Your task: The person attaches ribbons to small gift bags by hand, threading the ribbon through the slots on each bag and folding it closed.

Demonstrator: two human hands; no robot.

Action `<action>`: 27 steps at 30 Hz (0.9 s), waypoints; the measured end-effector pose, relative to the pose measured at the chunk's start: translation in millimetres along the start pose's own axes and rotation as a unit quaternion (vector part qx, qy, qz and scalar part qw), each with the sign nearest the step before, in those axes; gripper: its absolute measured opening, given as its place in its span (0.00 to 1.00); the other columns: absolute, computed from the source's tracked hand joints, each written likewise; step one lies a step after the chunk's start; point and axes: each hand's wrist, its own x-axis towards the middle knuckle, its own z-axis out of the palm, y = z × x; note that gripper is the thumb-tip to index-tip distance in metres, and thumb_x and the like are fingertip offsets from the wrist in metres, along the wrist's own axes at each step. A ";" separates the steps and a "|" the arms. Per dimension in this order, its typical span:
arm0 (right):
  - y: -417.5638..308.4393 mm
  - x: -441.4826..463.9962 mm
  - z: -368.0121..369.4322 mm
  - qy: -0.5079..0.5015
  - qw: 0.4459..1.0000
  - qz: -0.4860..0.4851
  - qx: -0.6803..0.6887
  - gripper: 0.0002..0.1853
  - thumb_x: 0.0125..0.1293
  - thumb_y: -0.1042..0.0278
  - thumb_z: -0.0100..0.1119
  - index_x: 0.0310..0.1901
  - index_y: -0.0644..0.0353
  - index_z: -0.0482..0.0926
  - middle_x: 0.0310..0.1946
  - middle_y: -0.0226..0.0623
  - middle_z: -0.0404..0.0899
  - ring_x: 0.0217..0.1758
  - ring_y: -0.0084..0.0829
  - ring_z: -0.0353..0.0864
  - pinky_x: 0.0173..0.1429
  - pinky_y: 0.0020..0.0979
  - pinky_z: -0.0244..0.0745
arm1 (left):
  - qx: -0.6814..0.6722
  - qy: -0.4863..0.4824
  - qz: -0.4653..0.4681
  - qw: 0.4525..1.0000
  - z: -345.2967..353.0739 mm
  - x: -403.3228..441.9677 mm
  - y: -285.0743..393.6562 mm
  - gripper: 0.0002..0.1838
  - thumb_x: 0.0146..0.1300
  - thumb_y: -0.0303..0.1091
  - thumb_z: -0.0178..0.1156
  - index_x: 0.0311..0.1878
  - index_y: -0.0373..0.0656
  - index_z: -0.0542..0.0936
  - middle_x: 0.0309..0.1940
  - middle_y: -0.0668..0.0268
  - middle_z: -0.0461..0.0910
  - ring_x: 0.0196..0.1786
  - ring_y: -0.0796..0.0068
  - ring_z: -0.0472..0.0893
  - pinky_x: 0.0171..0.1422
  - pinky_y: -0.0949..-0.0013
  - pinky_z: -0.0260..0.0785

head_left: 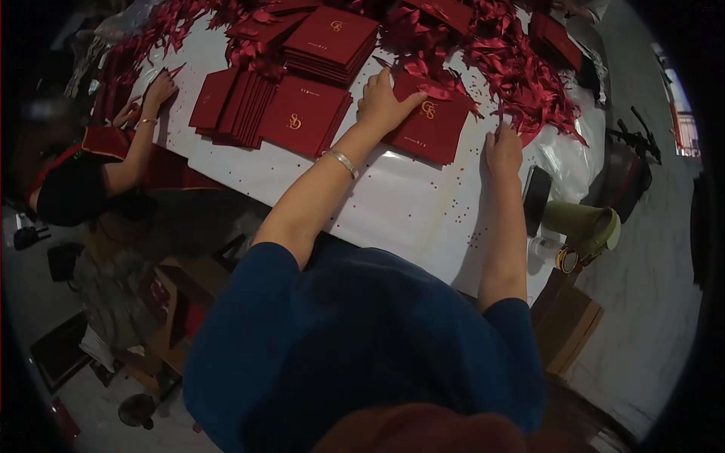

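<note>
My left hand (380, 104) lies at the upper left of a red booklet (427, 130) with gold letters, thumb stretched over its cover and fingers apart from the thumb. More red sheets or booklets show beneath its lower edge. A red ribbon bow or loop (442, 90) lies across its top. To the right of the booklet, my right hand (504, 151) has its fingers drawn together beside a heap of red ribbons (521, 83). Something small and pale shows at its fingertips, too small to name.
Stacked red booklets (330, 38) stand behind, with more piles (304, 117) (230, 106) at left. Small red dots dot the white tabletop (377, 204). A phone (537, 192), green cup (578, 219) and clear jar (545, 248) sit at right. Another person's hand (160, 89) is at left.
</note>
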 end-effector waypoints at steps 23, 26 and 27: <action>-63.5 -129.3 -25.6 0.019 0.983 -0.140 0.112 0.08 0.55 0.68 0.65 0.35 0.57 0.80 0.33 0.36 0.77 0.39 0.38 0.75 0.45 0.38 0.66 | 0.293 0.037 -0.024 0.955 -99.4 -45.4 -76.1 0.55 0.37 0.62 0.75 0.69 0.49 0.63 0.69 0.50 0.58 0.69 0.48 0.61 0.65 0.42 0.59; -59.7 -133.6 -24.5 0.027 0.978 -0.157 0.137 0.05 0.56 0.71 0.64 0.34 0.58 0.79 0.32 0.35 0.76 0.39 0.38 0.74 0.43 0.39 0.66 | 0.240 0.054 0.054 0.968 -82.0 -70.8 -87.4 0.51 0.39 0.54 0.77 0.68 0.49 0.65 0.67 0.54 0.61 0.68 0.51 0.62 0.64 0.45 0.59; -59.1 -134.4 -27.0 0.022 0.973 -0.158 0.164 0.05 0.56 0.72 0.64 0.33 0.58 0.79 0.32 0.36 0.77 0.39 0.39 0.75 0.43 0.39 0.66 | 0.205 0.066 0.078 0.973 -76.6 -82.8 -88.7 0.47 0.41 0.48 0.77 0.66 0.49 0.67 0.64 0.58 0.64 0.65 0.54 0.63 0.63 0.49 0.59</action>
